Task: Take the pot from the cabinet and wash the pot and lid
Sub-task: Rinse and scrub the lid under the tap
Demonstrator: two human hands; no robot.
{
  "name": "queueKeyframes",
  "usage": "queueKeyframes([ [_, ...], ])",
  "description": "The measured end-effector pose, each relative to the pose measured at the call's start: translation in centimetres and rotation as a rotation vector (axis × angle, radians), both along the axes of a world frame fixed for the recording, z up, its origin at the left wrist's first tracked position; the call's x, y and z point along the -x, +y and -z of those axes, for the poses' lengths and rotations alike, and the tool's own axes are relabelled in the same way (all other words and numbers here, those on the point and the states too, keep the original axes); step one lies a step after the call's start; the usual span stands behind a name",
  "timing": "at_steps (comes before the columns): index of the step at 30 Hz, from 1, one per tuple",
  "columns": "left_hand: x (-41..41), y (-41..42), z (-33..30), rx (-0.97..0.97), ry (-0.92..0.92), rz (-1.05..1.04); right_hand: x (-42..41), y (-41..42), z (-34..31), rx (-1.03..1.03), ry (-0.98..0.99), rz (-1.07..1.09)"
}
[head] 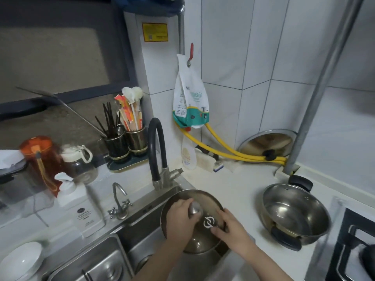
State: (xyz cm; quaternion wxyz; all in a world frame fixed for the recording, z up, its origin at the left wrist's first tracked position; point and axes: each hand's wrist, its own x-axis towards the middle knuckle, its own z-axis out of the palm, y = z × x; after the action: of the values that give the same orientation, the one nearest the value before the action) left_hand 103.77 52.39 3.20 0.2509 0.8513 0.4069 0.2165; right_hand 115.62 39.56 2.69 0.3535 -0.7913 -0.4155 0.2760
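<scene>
Both hands on lid (199, 240), perhaps scrubbing

Both my forearms come up from the bottom edge and angle inward, bare to the wrists. My left hand (180, 217) lies palm down, knuckles toward me, fingers curled round the metal knob (195, 207) (thumb hidden from here). My right hand (231, 228) sits just beside it, a little nearer me, wrist slightly bent, fingertips pinching a small white ring-shaped piece (209, 222). The two hands are close but not touching. I can't tell how firm either hold is.
</scene>
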Motion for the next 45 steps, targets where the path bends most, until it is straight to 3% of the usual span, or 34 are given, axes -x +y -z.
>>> queueKeyframes([
  [10,-14.5,-7.4,-4.1,0.112,-0.11,0.281,-10.1,-10.3,-3.6,-0.015,-0.131,0.267],
  [20,-25.6,-13.5,-3.3,0.204,-0.096,0.474,-18.2,-17.7,-2.2,0.127,-0.138,0.291],
  [27,-28.8,-14.9,-0.4,0.254,-0.017,0.474,-22.1,-19.3,2.3,0.166,-0.122,0.33],
  [45,-29.6,-14.4,1.3,0.196,0.042,0.421,-23.1,-17.8,2.7,0.233,-0.089,0.255],
])
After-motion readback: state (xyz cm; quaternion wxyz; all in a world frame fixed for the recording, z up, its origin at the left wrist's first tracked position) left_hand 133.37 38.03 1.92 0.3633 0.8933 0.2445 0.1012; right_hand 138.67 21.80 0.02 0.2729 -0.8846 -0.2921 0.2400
